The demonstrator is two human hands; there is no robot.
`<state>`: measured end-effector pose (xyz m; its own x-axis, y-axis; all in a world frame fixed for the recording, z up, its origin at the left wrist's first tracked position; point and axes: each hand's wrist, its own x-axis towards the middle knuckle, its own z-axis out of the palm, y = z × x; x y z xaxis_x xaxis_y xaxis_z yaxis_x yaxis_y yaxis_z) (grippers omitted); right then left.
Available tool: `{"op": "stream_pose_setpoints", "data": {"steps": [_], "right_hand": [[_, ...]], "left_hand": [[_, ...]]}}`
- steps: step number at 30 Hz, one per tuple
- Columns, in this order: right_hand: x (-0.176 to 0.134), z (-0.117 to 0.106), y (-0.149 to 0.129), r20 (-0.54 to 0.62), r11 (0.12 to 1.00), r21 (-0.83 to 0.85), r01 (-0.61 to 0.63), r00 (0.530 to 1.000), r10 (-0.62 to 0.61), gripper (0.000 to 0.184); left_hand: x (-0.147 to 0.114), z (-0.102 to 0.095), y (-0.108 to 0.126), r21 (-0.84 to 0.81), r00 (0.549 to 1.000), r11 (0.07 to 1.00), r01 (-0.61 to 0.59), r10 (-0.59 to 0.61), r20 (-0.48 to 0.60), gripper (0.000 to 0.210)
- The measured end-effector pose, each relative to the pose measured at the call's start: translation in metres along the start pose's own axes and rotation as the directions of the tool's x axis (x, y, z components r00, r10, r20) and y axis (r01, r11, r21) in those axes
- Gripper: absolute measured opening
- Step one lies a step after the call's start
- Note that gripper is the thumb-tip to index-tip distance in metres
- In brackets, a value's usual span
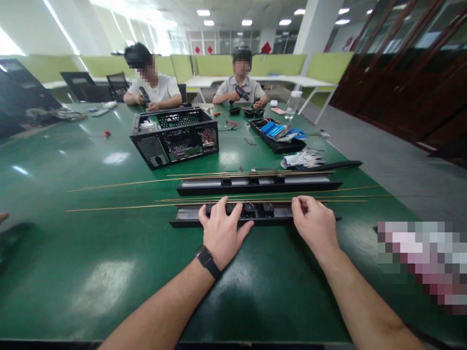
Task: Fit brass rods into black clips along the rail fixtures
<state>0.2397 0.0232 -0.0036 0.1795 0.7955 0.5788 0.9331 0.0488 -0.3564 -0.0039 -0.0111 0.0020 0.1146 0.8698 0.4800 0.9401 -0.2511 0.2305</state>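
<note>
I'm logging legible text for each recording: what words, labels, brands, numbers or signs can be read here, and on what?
No text is readable.
Red diamond sign in the background: too small to read.
Blue packet: any print too blurred to read.
Computer case: nothing legible.
Watch: dark screen, nothing legible.
Front black channel under the left hand: no lettering shows.

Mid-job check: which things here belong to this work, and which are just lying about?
In the job, apparently:
near black channel, under the left hand
black blocks inside it
near brass rods, at the right hand
matching far channel

Probably just lying about:
open computer case
white gloves
black tray with blue items
clear bottle
</note>
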Motion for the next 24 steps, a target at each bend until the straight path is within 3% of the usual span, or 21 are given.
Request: {"op": "stream_pose_setpoints", "data": {"steps": [24], "right_hand": [[0.0004,-0.0024,-0.0012,0.032,0.999,0.014,-0.031,0.999,0.031,0.026]], "left_hand": [[0.0021,0.001,-0.0021,0.018,1.0,1.0,0.011,-0.01,-0.004,0.029]]}}
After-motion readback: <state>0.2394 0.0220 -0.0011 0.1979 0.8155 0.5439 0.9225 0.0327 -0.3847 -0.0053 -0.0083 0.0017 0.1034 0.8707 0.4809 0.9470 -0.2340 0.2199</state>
